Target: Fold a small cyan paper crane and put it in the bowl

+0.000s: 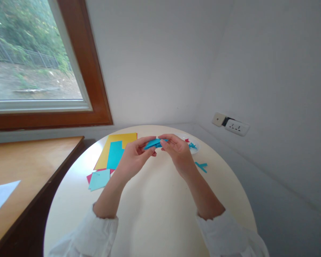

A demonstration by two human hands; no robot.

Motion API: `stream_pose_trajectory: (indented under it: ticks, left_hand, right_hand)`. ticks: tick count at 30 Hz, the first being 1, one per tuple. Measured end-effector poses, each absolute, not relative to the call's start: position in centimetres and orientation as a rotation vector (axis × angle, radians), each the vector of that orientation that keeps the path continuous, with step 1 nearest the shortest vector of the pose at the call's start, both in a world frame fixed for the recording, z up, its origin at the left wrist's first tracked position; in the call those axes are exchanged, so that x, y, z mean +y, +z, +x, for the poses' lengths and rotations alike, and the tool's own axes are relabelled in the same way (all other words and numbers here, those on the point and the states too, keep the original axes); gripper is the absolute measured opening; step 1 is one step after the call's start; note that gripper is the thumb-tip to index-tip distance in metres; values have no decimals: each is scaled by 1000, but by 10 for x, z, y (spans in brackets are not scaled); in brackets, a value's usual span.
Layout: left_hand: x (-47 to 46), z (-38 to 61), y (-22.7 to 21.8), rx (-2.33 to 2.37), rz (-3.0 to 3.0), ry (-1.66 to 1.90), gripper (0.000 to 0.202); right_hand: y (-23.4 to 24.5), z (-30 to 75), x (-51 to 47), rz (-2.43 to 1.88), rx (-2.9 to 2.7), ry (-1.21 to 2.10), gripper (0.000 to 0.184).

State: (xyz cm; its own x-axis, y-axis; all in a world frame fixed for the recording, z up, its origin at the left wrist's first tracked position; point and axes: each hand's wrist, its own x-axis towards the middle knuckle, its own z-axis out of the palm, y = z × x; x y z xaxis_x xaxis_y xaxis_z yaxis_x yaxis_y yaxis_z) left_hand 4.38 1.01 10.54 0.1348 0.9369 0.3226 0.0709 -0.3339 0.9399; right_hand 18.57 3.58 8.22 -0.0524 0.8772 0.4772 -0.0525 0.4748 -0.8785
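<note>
A small piece of folded blue paper (154, 143) is held up over the far half of the round table, between both hands. The fingers and thumb of my left hand (133, 155) pinch its left end. My right hand (178, 151) grips the right end, thumb in front and fingers behind. Several layers and a pointed left tip show on the paper; its ends are partly covered by my fingers. Behind my left hand lies a flat blue sheet (114, 153) with a corner cut out.
Under the blue sheet is yellow paper (101, 157); light-teal squares (100, 179) lie nearer, over dark pink paper. A white dish (196, 149) with red and blue paper bits stands right, beyond blue strips (202, 166) on the round table (160, 214). A wooden desk (24, 160) adjoins at left.
</note>
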Motion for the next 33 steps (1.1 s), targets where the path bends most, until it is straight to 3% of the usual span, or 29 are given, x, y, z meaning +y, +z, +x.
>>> stream_pose_trajectory:
  ticks: [24, 33]
  left_hand:
    - [19, 46, 96, 947, 1480, 1455, 28]
    - [18, 47, 97, 940, 1601, 1440, 27]
  right_hand:
    - [81, 179, 32, -778, -1478, 873, 25]
    - [79, 176, 32, -660, -1446, 938, 17]
